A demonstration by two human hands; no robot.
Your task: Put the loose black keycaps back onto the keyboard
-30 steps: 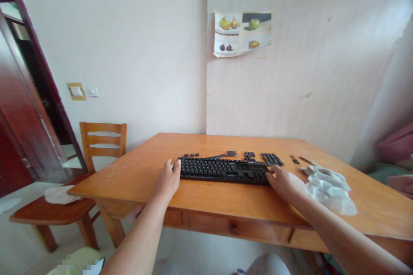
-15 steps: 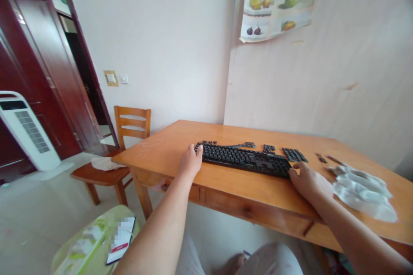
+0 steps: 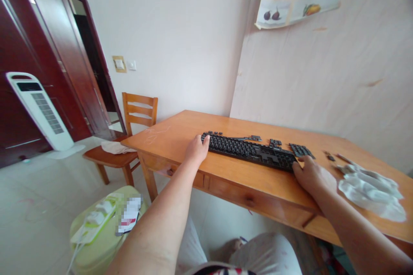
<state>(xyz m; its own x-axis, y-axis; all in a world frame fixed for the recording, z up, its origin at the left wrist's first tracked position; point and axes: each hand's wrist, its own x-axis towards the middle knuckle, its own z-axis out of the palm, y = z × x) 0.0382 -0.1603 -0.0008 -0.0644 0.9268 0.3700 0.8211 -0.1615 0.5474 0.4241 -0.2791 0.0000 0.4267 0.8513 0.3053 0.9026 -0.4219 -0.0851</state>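
A black keyboard (image 3: 238, 149) lies on the wooden table (image 3: 219, 176), its left part full of keys and its right part with bare key sockets. My left hand (image 3: 197, 150) grips its left end, thumb on top. At the right end, my right hand (image 3: 311, 174) holds the corner between thumb and fingers. Behind the keyboard lie loose keycaps: a block of number keys (image 3: 301, 150), a smaller group (image 3: 275, 142) and a few small keys (image 3: 215, 133) near the far left corner.
Crumpled white tissue or cloth (image 3: 371, 191) lies on the right, beside a thin pen-like tool (image 3: 346, 159). A wooden chair (image 3: 140, 109) stands left of the table. A pale green stool (image 3: 100, 249) bears a power strip (image 3: 97, 217) and a phone (image 3: 129, 215).
My view has turned left and down, bringing the stool and a white tower fan into sight. Both hands stay on the keyboard's ends, with no clear shift of the keyboard on the table.
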